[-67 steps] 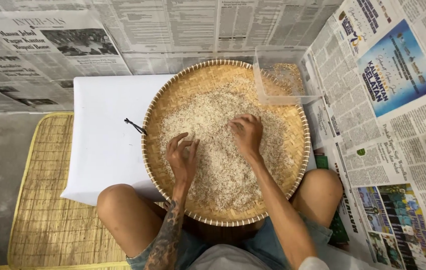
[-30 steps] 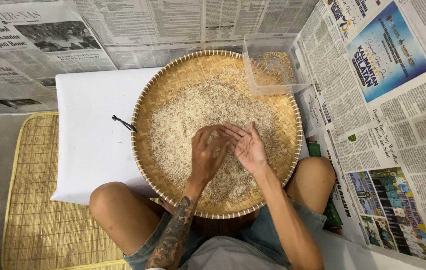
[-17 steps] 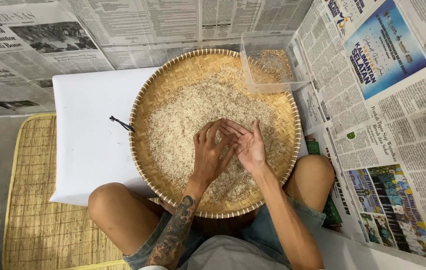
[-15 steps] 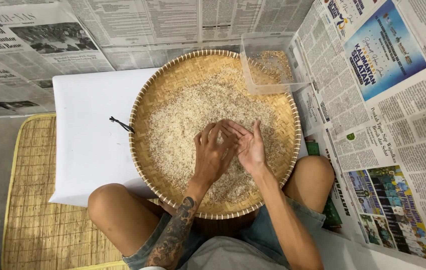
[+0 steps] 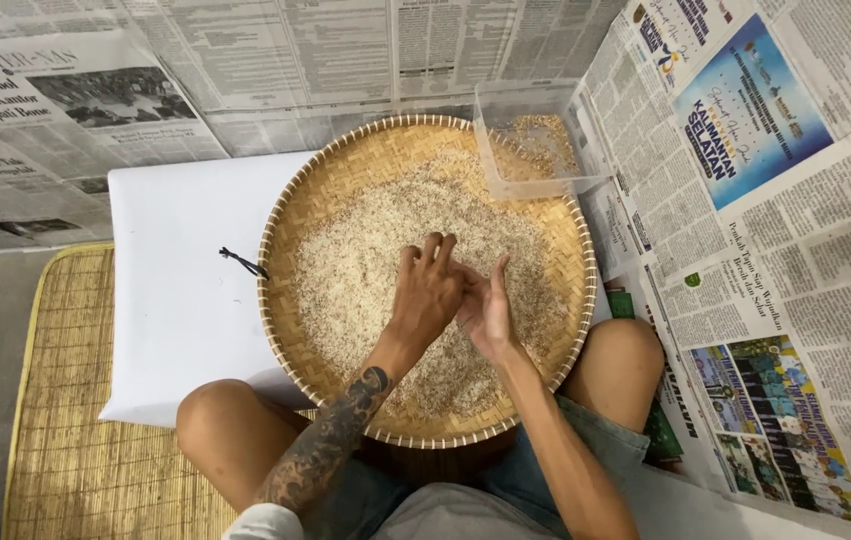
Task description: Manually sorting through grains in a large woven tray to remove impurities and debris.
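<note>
Near the bottom of the frame, our knees and denim shorts (image 5: 545,490) frame the round woven winnowing tray (image 5: 290,250), which rests across our lap.

Change noted: about two seconds ago both hands lay apart and flat on the grain; since one second ago they have come together at the tray's centre, and over the last half second they have barely shifted. We read this as spreading having given way to picking over one small patch of grain.

Pose, left hand (image 5: 425,295): tattooed forearm rising from lower centre, palm down, fingers extended toward the top of the frame and bunched, fingertips on the rice (image 5: 345,280). Whether anything is pinched beneath we cannot tell.

Pose, right hand (image 5: 488,312): just beside and touching the left, turned on edge, palm loosely cupped and half open, thumb pointing up-frame. No visible object held; a few grains may lie in the palm, too small to tell.

Further up, upper right of centre, a clear plastic container (image 5: 530,150) sits on the tray's rim holding some darker husky grain. At the tray's left a white board (image 5: 175,300) lies over a bamboo mat (image 5: 65,400). Newspaper sheets (image 5: 775,200) cover the surroundings.
</note>
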